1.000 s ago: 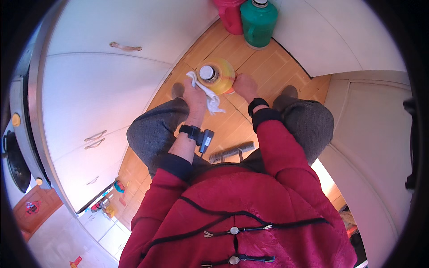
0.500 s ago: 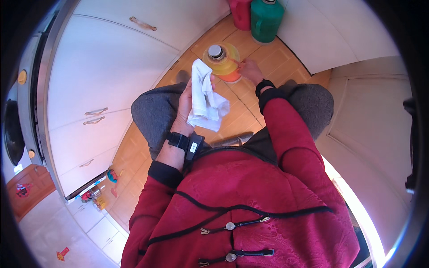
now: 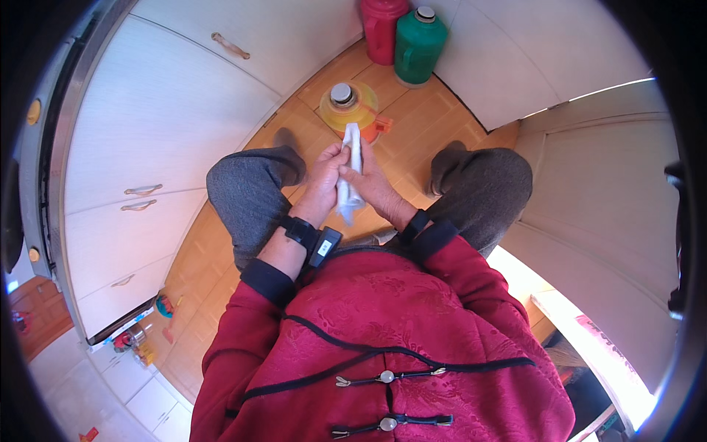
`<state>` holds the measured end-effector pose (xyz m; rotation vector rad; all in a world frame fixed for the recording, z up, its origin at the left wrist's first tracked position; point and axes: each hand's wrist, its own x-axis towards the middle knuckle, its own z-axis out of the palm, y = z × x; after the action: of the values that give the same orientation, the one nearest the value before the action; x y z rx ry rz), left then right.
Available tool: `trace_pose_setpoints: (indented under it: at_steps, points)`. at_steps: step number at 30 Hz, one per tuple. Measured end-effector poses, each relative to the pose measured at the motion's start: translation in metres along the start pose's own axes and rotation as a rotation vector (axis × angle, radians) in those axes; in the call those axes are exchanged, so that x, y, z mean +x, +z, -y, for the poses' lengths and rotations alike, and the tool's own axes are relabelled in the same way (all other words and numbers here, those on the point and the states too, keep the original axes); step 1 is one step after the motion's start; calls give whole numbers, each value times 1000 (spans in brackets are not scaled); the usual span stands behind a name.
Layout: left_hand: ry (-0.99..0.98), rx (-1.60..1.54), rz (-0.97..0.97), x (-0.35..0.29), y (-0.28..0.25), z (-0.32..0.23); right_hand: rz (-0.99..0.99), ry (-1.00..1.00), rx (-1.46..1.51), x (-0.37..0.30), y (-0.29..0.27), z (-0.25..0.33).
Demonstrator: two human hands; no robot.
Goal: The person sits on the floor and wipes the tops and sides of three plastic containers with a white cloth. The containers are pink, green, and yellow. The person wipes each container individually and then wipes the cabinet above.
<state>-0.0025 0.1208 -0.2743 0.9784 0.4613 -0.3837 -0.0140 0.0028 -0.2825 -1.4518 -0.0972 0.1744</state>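
From my remote seat I'm seeing both hands meeting in front of the body, between the knees. The left hand (image 3: 324, 175) is pressing on the left side of the cloth (image 3: 353, 147), and the right hand (image 3: 373, 188) is closing on its right side, so both are clamped on the same white cloth. It is lying between them as a narrow folded strip, its top end pointing away from the body and its loose tail hanging toward it; the tail is blurring, so I cannot tell how its layers are sitting.

Just beyond the hands the yellow jug (image 3: 355, 114) is standing upright on the floor (image 3: 401, 158), its orange handle (image 3: 383, 124) facing right of them. Neither hand is holding it; the cloth's top end is overlapping it from my angle, and I cannot tell whether they are touching. Farther out, the green jug (image 3: 420, 51) and the red jug (image 3: 381, 33) are standing side by side, well apart from the hands.

For good folding, I'm judging that the thumbs should be working flat along the strip, pressing evenly from both sides and lining up the edges, while the tail is being tucked in. I'm favouring a light grip, with the wrists staying clear of the jug.
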Motion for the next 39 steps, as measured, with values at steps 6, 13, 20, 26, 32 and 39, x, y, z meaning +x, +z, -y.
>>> trace_pose_setpoints:
  at_steps: [6,13,20,26,32,39]
  points:
    - [455,1065,-193,37,1,-48,-386,345,339,46,-62,7]
    - [414,1446,-155,96,2,-51,-149,-4,-300,142,-116,-3]
    - [534,1412,-228,90,6,-53,338,143,-439,188,-89,-27]
    - [549,1352,-251,89,6,-46,123,-214,-872,154,-77,-31]
    - [541,1361,-267,90,4,-46,-211,-136,-947,94,-32,-31]
    - [541,1393,-243,86,8,-51,-109,177,-799,61,-38,-11]
